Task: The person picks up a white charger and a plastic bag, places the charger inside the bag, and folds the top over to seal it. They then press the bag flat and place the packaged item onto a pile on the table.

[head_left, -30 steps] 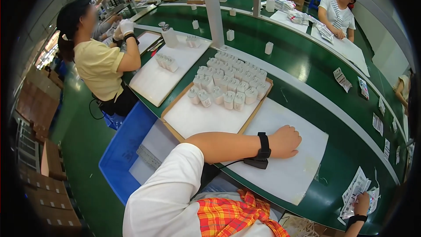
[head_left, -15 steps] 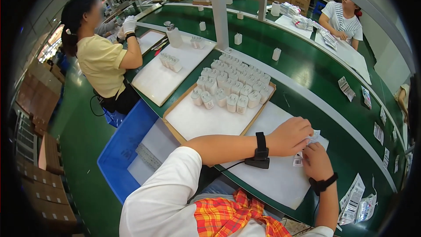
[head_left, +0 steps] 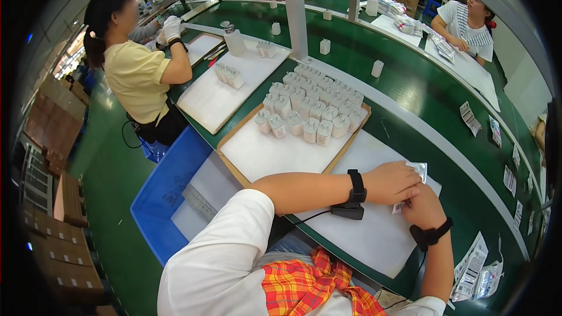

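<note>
My left hand (head_left: 391,182) lies over a small silvery plastic bag (head_left: 419,168) on a white board (head_left: 380,246), its fingers bent and closed on the bag. Against it, my right hand (head_left: 425,208) has its fingers curled at the bag's near edge. A printed patch (head_left: 398,208) shows below the left fingers. What the bag holds, if anything, is hidden under both hands. Left of my left hand, several white plug adapters (head_left: 310,130) with metal prongs stand upright in rows on a white tray (head_left: 257,158) with a cardboard edge.
Silvery printed bags (head_left: 477,272) lie to my right. A green conveyor belt (head_left: 404,85) carries spaced adapters and flat bags beyond a metal rail. A metal post (head_left: 294,17) rises behind the tray. A blue bin (head_left: 155,210) sits at my left. A gloved co-worker (head_left: 132,73) works further left.
My left hand has flattened and moved slightly right over the bag. The right hand has come closer under it. Adapters on the belt have shifted slightly right in the picture.
</note>
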Tool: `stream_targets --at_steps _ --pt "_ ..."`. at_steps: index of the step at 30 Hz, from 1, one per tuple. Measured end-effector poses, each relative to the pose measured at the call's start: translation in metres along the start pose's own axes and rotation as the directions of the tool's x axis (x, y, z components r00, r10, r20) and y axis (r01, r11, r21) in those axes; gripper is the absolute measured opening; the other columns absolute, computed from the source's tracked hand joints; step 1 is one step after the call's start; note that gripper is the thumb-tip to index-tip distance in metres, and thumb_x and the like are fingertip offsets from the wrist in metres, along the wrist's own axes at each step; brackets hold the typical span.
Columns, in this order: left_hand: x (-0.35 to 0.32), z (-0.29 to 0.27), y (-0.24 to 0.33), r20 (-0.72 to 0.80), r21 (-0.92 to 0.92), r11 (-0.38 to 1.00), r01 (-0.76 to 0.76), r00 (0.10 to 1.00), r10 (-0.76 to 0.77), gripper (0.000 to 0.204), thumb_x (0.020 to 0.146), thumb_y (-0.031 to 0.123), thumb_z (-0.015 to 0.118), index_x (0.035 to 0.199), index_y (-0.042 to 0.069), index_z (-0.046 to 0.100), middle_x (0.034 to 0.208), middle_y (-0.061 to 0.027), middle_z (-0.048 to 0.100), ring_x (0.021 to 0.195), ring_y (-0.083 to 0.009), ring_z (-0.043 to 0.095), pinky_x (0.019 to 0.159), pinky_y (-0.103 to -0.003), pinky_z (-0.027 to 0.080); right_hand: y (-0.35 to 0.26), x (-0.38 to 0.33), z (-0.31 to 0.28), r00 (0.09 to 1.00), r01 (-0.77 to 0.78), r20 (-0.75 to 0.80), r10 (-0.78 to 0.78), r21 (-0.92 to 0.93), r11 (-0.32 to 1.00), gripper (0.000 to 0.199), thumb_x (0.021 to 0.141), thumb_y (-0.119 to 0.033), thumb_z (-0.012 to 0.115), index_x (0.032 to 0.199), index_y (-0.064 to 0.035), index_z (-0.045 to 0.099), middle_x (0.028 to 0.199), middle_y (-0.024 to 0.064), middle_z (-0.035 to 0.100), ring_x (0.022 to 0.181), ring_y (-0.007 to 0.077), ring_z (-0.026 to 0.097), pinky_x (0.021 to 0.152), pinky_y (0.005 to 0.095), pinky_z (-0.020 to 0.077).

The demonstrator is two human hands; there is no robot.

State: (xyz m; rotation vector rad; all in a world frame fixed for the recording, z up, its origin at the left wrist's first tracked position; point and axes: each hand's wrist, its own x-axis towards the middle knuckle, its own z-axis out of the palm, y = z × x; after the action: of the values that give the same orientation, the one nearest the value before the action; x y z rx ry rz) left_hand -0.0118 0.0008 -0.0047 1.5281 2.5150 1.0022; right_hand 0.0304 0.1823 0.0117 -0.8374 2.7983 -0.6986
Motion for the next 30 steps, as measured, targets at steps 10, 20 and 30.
stream_targets --at_steps 10,20,30 --pt "-0.007 0.026 -0.022 0.09 0.2 0.971 0.132 0.984 -0.153 0.047 0.099 0.04 0.046 0.131 0.006 0.056 0.138 -0.0122 0.055 0.132 -0.0318 0.047 0.115 -0.06 0.024 -0.007 -0.036 0.009 0.999 -0.006 0.038 0.005 0.029 1.0 0.022 0.074 -0.001 0.058 0.095 -0.0024 0.065 0.116 0.0182 0.064 0.105 0.0406 0.058 0.085 0.0454 0.0483" --pt "0.006 0.0 0.01 0.211 0.242 0.953 0.18 0.949 -0.233 0.055 0.08 0.034 0.066 0.125 0.002 0.058 0.137 -0.0213 0.048 0.133 -0.0393 0.041 0.112 -0.063 0.024 0.004 -0.013 -0.091 0.974 -0.044 0.224 -0.036 0.342 0.939 0.032 0.082 -0.01 0.069 0.112 -0.0021 0.066 0.115 0.015 0.064 0.103 0.0286 0.063 0.091 0.0388 0.0514" --pt "-0.005 0.019 0.005 -0.122 -0.153 0.973 0.174 0.974 -0.193 0.048 0.075 0.015 0.064 0.12 -0.001 0.058 0.127 -0.0242 0.052 0.121 -0.04 0.048 0.112 -0.055 0.029 0.131 0.37 0.003 0.827 -0.341 -0.3 0.476 0.406 0.848 0.102 0.07 -0.046 0.082 0.15 -0.0079 0.032 0.124 0.0145 0.058 0.111 0.026 0.059 0.096 0.0376 0.046"
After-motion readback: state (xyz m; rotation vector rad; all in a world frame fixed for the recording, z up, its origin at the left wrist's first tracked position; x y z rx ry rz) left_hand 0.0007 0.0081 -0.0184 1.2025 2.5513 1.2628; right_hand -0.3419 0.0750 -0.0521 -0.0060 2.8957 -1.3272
